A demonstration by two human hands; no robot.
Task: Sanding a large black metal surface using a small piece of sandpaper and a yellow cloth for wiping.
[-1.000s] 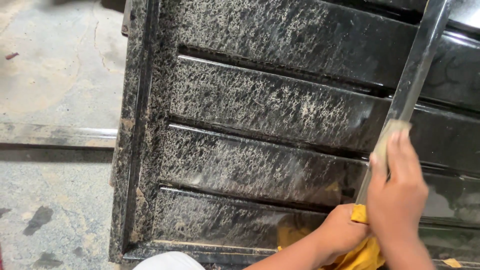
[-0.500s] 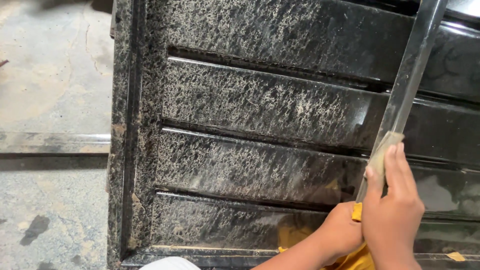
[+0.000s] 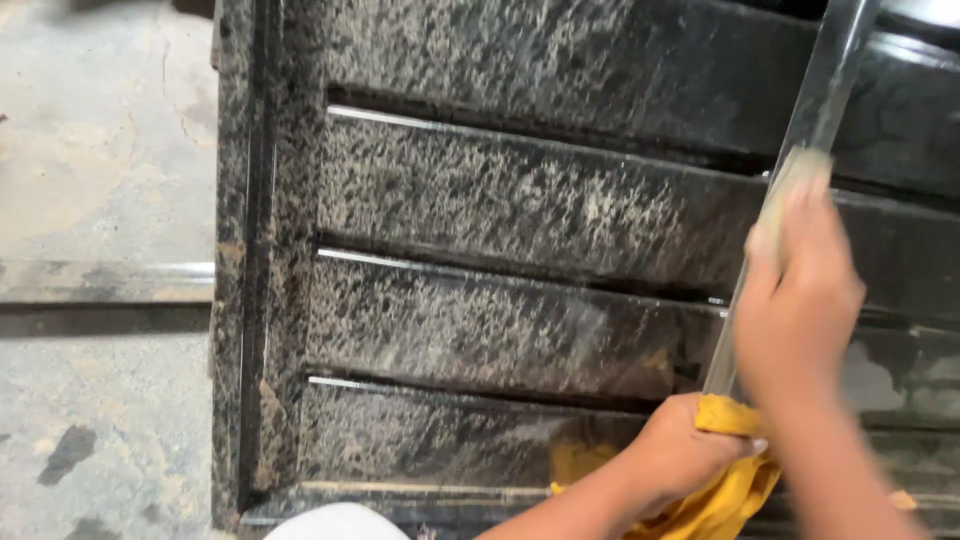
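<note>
- My right hand [image 3: 800, 290] sits at the right of the frame, blurred, with its fingers closed over a pale pad [image 3: 790, 185] pressed against the shiny bar [image 3: 815, 130]. Only the pad's top edge shows past the fingertips.
- My left hand [image 3: 680, 455] is lower, at the bottom right, clenched on a bunched yellow cloth [image 3: 730, 490] that touches the foot of the same bar.
- The bar is the thing both hands work on. Its long axis runs steeply, from the yellow cloth near the bottom right up to the upper right corner of the frame, leaning a little to the right as it rises.
- So the bar lies straight along the line between my two hands: the left holds at its lower end and the right is partway up, with the bare stretch above the right hand running up and away toward the top edge.
- The right hand is the nearer one to that bare upper stretch; the left is well below it.
- Behind the bar lies a black speckled stone slab [image 3: 480, 220] with long raised bands and grooves crossing the frame from left to right, roughly square to the bar.
- At the left of the frame is grey concrete floor [image 3: 100, 200], well apart from both hands.
- A white rounded shape [image 3: 335, 522] peeks in at the bottom edge; I cannot tell what it is.
</note>
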